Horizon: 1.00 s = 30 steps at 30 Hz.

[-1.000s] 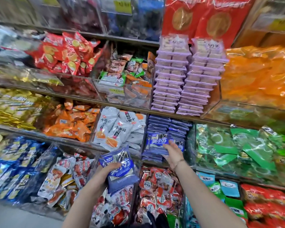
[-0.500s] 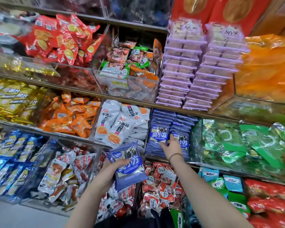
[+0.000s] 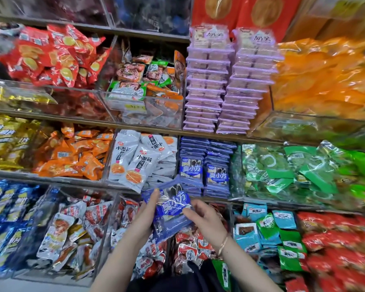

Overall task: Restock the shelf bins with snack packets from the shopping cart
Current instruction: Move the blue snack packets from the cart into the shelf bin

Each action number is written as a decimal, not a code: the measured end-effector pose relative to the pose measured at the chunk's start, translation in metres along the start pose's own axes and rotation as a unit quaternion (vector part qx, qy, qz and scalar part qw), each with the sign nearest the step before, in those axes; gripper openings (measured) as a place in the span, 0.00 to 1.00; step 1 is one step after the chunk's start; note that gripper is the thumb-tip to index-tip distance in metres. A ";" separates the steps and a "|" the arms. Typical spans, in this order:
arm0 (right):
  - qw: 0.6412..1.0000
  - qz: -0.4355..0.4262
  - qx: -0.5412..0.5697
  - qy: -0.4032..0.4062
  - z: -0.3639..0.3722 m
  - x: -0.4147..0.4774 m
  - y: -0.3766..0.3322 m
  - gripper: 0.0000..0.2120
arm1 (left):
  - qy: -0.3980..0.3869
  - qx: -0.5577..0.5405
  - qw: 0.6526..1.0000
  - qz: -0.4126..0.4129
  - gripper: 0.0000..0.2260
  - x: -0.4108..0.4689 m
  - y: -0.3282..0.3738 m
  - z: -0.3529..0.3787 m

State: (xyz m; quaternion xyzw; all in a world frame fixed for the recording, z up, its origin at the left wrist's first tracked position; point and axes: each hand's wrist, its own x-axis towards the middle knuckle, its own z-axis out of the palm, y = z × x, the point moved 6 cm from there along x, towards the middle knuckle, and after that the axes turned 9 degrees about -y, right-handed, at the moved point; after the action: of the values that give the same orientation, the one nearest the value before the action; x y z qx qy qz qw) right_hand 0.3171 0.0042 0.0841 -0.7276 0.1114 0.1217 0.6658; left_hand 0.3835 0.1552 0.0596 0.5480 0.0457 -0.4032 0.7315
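A small stack of blue snack packets (image 3: 171, 207) sits between both hands, below the middle shelf. My left hand (image 3: 146, 213) grips the stack from its left side, thumb on the top packet. My right hand (image 3: 204, 218) pinches the right edge of the top packet. Just above and to the right, the bin of matching blue packets (image 3: 205, 167) holds two neat piles, with two packets standing upright at the front. The shopping cart is out of view.
White packets (image 3: 135, 163) fill the bin left of the blue one, green packets (image 3: 287, 171) the bin to its right. Purple trays (image 3: 223, 85) are stacked on the shelf above. Red and mixed packets (image 3: 190, 247) lie in the bins under my hands.
My right hand has left the blue bin and come down onto the stack that my left hand holds. The stack has shifted a little to the right.
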 end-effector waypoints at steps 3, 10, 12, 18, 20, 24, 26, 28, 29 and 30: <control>0.997 0.007 0.074 0.025 -0.008 -0.002 0.003 0.03 | -0.002 0.021 1.000 0.004 0.51 0.001 0.003 0.006; 0.914 0.068 0.356 0.181 -0.048 0.010 0.039 0.07 | 0.058 -0.020 0.997 -0.051 0.32 -0.001 0.001 0.002; 0.900 0.107 0.342 0.250 -0.066 0.016 0.047 0.08 | 0.051 -0.021 0.997 -0.045 0.13 0.001 0.001 -0.001; 0.812 0.141 0.459 0.333 -0.085 0.046 0.056 0.13 | 0.051 -0.082 0.995 -0.015 0.08 -0.002 0.005 -0.008; 0.770 0.123 0.520 0.348 -0.085 0.051 0.053 0.14 | 0.053 -0.085 0.995 -0.015 0.08 -0.003 0.005 -0.010; 0.733 0.101 0.567 0.362 -0.083 0.048 0.048 0.15 | 0.045 -0.091 0.995 -0.011 0.08 -0.004 0.006 -0.011; 0.731 0.101 0.574 0.354 -0.082 0.047 0.048 0.22 | 0.047 -0.086 0.995 -0.016 0.07 -0.001 0.005 -0.011; 0.742 0.116 0.562 0.346 -0.081 0.043 0.052 0.24 | 0.045 -0.073 0.996 -0.030 0.07 0.001 0.004 -0.008; 0.751 0.133 0.550 0.341 -0.080 0.039 0.056 0.25 | 0.042 -0.064 0.996 -0.035 0.08 0.002 0.002 -0.007; 0.761 0.149 0.535 0.335 -0.078 0.034 0.059 0.26 | 0.040 -0.057 0.997 -0.040 0.08 0.003 0.002 -0.004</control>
State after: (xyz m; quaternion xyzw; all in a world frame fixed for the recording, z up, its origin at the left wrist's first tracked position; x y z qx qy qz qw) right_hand 0.3325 -0.0784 0.0237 -0.2223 0.4815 -0.1112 0.8405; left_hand 0.3883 0.1572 0.0586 0.5188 0.1194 -0.4069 0.7423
